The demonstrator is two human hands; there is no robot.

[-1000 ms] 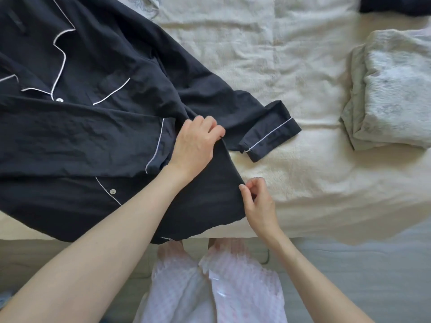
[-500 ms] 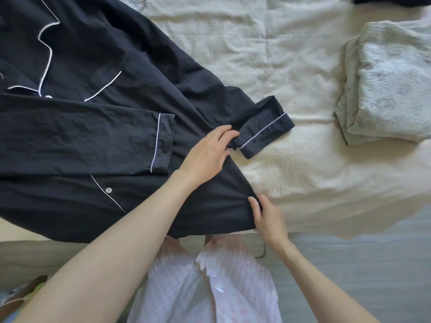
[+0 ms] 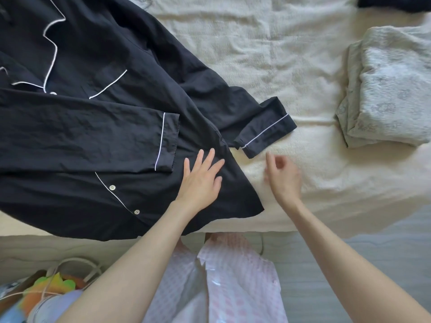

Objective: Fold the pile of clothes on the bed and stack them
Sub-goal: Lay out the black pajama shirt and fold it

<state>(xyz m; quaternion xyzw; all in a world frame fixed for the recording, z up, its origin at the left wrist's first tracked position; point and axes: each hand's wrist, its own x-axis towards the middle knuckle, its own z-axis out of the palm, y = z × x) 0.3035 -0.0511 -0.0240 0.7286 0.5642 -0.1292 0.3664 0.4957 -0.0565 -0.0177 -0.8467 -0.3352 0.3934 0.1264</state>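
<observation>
Bed (image 3: 291, 66) with cream textured cover fills most of the view; grey floor (image 3: 349, 264) beyond its near edge, a bag of colourful stuff (image 3: 46, 290) at lower left. Person's pink-patterned clothing (image 3: 233, 276) at bottom centre.

Black pajama shirt (image 3: 93, 136) with white piping lies spread face-up on left half of bed, hem hanging slightly over near edge. One sleeve is folded across the chest, cuff (image 3: 166, 141) just left of left hand. Other sleeve runs out to the right, its cuff (image 3: 265, 129) flat on the cover.

Left hand (image 3: 201, 180) rests palm-down on shirt's lower right side panel, fingers straight and slightly spread, pressing the cloth, gripping nothing.

Right hand (image 3: 283, 176) is over bare cover just right of the shirt's side edge and just below the outstretched cuff, blurred, fingers loosely curled, holding nothing; cannot tell if it touches the cover.

Folded pale grey-green garment (image 3: 391, 89) sits on right side of bed, well apart from shirt. Dark fabric (image 3: 394, 2) at top right corner, cut off.
</observation>
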